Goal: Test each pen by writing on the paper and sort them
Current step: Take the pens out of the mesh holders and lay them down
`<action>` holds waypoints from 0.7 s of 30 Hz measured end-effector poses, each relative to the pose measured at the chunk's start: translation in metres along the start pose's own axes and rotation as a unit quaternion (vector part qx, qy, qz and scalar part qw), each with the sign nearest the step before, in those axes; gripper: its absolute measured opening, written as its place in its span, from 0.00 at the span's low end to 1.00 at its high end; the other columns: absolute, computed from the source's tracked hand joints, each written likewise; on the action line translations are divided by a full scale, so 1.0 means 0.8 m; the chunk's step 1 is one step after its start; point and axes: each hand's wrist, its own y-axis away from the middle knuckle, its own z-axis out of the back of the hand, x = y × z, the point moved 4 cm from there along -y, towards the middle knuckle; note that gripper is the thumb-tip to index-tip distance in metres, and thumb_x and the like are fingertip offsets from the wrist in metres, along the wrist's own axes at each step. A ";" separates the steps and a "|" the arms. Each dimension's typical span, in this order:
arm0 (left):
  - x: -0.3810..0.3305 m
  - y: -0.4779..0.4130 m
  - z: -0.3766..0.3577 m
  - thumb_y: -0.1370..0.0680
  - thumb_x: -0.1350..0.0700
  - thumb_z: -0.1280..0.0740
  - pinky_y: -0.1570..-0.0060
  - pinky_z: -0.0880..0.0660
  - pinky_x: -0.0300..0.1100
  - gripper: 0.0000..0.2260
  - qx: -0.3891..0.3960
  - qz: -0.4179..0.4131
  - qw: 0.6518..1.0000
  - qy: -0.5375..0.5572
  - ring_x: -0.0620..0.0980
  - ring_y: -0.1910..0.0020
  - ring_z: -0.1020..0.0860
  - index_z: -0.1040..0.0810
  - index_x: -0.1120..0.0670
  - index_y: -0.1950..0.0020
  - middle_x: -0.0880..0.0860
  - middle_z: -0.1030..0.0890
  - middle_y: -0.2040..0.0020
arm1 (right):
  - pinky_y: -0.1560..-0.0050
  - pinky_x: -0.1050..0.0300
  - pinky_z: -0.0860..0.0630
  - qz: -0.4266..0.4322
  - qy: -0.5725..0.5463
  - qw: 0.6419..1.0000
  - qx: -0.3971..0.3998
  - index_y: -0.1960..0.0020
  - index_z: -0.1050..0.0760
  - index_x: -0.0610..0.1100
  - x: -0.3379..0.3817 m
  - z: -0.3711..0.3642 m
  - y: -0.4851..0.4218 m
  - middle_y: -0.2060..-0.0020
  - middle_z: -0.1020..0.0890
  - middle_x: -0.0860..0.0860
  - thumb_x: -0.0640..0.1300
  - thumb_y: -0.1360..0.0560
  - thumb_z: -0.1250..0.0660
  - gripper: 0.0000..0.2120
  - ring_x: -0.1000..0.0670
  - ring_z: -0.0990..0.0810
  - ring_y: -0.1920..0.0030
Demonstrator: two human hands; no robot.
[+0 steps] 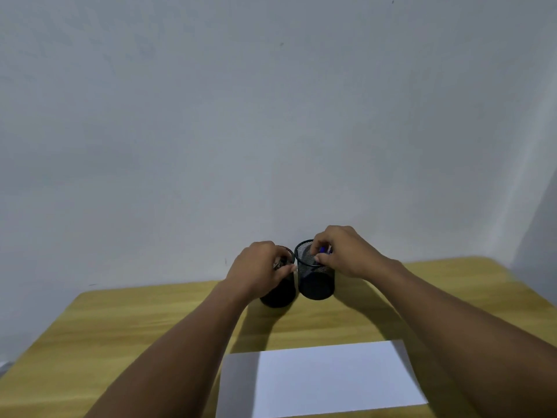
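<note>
My left hand (pixel 259 267) was curled over the rim of the left mesh cup (pixel 278 292), fingers bent down into its mouth around something metallic and glinting, pen clips or tips I'd guess, though I couldn't make them out well enough to say whether I'd actually closed on one. My right hand (pixel 337 251) sat on the right mesh cup (pixel 316 282), thumb pressed on the outside of the near rim and fingers hooked over the far side, pinching what looked like a blue pen (pixel 325 249) just at the lip. That grip made sense to me: thumb bracing the cup so the light wire thing wouldn't tip or skate while the pen came or went.

The two cups stood upright, touching or just beside each other, at the back of the wooden table (pixel 120 327), close to the grey wall (pixel 271 101). Paired like that, they read to me as the two sorting bins, both within one reach. The right one looked mostly empty through the mesh.

The sheet of paper (pixel 331 378) lay flat at the near edge, well apart from the cups, directly below my forearms and blank as far as I could see. I judged it was parked there so the writing hand could drop straight back onto it. No marks yet, so I reckoned testing had barely begun.
</note>
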 end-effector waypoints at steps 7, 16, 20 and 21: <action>0.002 0.002 0.003 0.24 0.44 0.29 0.54 0.23 0.48 0.10 -0.003 0.008 1.000 0.023 0.52 0.55 0.20 0.16 0.48 0.51 0.51 0.17 0.58 | 0.56 0.61 0.28 -0.020 -0.026 0.999 -0.023 0.53 0.14 0.48 0.001 -0.001 0.003 0.59 0.19 0.53 0.42 0.26 0.24 0.03 0.51 0.21 0.56; 0.009 0.006 0.013 0.26 0.49 0.25 0.55 0.21 0.47 0.07 -0.018 0.029 0.996 0.081 0.49 0.58 0.19 0.14 0.49 0.51 0.49 0.14 0.59 | 0.55 0.59 0.27 -0.031 -0.040 0.998 -0.046 0.52 0.14 0.47 0.004 0.008 0.007 0.60 0.17 0.50 0.41 0.26 0.24 0.04 0.49 0.21 0.56; 0.010 0.010 0.019 0.26 0.49 0.24 0.55 0.22 0.44 0.08 -0.035 0.041 0.995 0.085 0.50 0.56 0.19 0.14 0.50 0.49 0.50 0.14 0.57 | 0.59 0.60 0.26 -0.037 -0.060 0.996 -0.053 0.53 0.14 0.45 0.010 0.015 0.006 0.61 0.17 0.50 0.39 0.26 0.24 0.03 0.54 0.22 0.64; 0.009 0.011 0.022 0.26 0.49 0.24 0.55 0.23 0.43 0.08 -0.038 0.042 0.995 0.086 0.49 0.56 0.19 0.14 0.50 0.49 0.50 0.14 0.57 | 0.58 0.59 0.26 -0.038 -0.061 0.996 -0.053 0.54 0.14 0.46 0.011 0.017 0.005 0.60 0.16 0.49 0.39 0.26 0.24 0.03 0.53 0.21 0.63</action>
